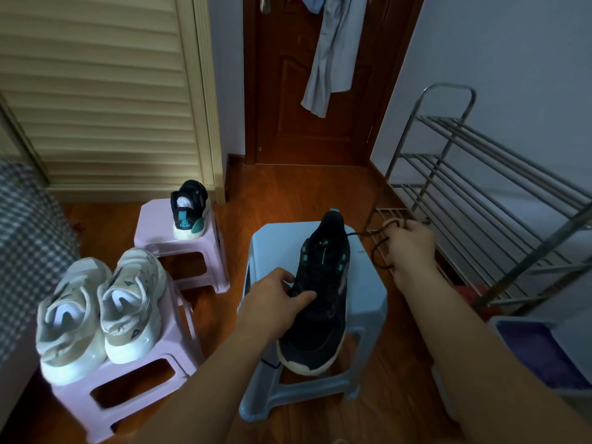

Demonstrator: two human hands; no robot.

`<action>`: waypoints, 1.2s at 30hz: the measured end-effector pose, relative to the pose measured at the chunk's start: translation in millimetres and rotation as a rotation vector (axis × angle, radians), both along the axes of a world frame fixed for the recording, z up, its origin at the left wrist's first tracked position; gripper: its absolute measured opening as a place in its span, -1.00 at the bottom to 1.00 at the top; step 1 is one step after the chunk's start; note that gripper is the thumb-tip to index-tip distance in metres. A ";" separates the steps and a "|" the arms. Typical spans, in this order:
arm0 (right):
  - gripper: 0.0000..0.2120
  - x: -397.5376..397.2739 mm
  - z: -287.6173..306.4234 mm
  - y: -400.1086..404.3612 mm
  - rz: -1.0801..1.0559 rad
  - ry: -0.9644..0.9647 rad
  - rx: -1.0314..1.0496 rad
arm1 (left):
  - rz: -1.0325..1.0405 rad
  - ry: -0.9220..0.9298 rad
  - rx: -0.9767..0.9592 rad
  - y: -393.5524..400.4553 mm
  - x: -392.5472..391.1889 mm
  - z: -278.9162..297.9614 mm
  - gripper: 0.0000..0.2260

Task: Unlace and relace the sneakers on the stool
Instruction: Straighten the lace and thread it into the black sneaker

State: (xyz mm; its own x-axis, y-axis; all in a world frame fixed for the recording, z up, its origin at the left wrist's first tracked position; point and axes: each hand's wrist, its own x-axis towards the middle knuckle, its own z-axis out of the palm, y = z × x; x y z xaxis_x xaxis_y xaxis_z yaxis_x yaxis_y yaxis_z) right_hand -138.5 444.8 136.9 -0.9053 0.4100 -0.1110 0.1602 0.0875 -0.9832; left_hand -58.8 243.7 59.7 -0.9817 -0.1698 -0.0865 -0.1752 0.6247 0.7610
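Observation:
A black sneaker (323, 302) with teal accents lies on the pale blue stool (368, 290), toe toward me. My left hand (275, 299) grips its left side near the lace area. My right hand (411, 248) is off to the right of the shoe, closed on the dark shoelace (378, 251), which runs taut from the shoe's upper eyelets and loops below the hand. The matching black sneaker (189, 209) stands on a far pink stool (153, 232). A pair of white sneakers (99, 302) sits on the near pink stool (153, 366).
A metal shoe rack (487, 200) stands along the right wall. A brown door (307, 84) with hanging grey clothes is ahead. A louvred wardrobe (102, 91) is at the left, checked fabric (28, 235) at the far left. A pale box (544, 350) sits at the lower right.

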 end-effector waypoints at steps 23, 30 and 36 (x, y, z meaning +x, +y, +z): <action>-0.88 56.5 -29.8 31.2 0.360 -0.127 0.238 | -0.196 0.412 -0.305 36.2 -19.5 16.7 -0.70; -0.86 42.9 -53.9 2.2 0.327 -0.009 0.401 | -0.146 0.393 -0.272 43.2 -23.3 12.1 -0.91; -0.92 41.4 -56.8 -5.1 0.232 -0.006 0.294 | -0.196 0.375 -0.275 40.3 -22.8 8.9 -0.81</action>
